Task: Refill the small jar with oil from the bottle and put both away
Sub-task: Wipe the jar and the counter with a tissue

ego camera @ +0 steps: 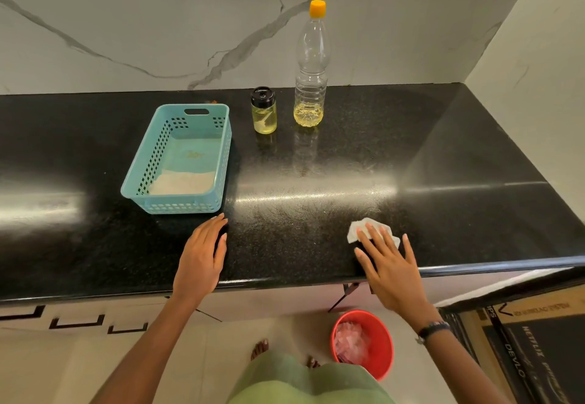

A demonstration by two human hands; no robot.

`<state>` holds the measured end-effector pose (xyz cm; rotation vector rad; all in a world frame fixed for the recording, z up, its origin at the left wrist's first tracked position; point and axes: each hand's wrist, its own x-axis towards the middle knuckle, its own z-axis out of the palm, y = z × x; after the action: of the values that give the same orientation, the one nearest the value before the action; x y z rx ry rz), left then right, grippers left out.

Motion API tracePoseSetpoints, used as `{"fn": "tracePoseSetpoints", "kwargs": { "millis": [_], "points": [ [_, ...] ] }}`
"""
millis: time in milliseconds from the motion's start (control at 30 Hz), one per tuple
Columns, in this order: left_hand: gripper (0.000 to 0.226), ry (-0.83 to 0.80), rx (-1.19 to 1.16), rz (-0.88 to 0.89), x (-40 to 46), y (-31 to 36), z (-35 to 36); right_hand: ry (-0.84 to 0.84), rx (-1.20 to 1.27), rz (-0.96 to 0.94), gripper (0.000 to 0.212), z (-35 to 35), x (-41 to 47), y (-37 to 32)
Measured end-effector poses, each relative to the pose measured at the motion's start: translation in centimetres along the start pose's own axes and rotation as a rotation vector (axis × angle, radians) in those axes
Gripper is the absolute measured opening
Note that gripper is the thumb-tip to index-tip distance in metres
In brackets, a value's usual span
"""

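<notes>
A small glass jar (264, 112) with a black lid stands at the back of the black counter, holding yellow oil. Just right of it stands a tall clear plastic bottle (311, 65) with an orange cap and a little oil at the bottom. A turquoise plastic basket (221, 157) lies left of the jar with nothing but a pale patch of light inside. My left hand (201, 258) rests flat on the counter near the basket's front corner. My right hand (387, 264) lies with straight fingers on a crumpled white tissue (356, 229) near the counter's front edge.
The black counter (316, 188) meets a marble wall at the back and right. Below its front edge a red bucket (380, 340) with pink scraps stands on the floor. A cardboard box (538, 350) sits lower right. My feet show beside the bucket.
</notes>
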<state>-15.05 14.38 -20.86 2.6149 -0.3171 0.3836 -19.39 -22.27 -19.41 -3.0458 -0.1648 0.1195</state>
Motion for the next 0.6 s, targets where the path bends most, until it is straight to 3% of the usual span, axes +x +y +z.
{"fn": "tracePoseSetpoints", "kwargs": {
  "millis": [67, 200, 300, 467, 600],
  "points": [
    [0.040, -0.001, -0.001, 0.004, 0.0, 0.0, 0.0, -0.002, 0.028, 0.017, 0.091, 0.1, 1.6, -1.6],
    [0.041, -0.001, 0.003, 0.008, -0.1, 0.0, 0.0, 0.029, 0.130, -0.004, 0.063, 0.4, 0.9, -5.3],
    [0.041, -0.001, 0.007, 0.004, 0.0, 0.1, 0.0, 0.064, 0.108, -0.087, 0.054, 1.1, -3.1, -4.7],
    [0.040, 0.004, 0.002, 0.005, 0.0, 0.2, 0.0, 0.073, 0.030, -0.047, 0.055, 1.0, -4.9, -1.4],
    [0.040, 0.010, 0.004, 0.004, -0.1, 0.3, -0.1, 0.039, 0.094, 0.065, 0.063, 0.8, -1.7, -3.3]
  ]
}}
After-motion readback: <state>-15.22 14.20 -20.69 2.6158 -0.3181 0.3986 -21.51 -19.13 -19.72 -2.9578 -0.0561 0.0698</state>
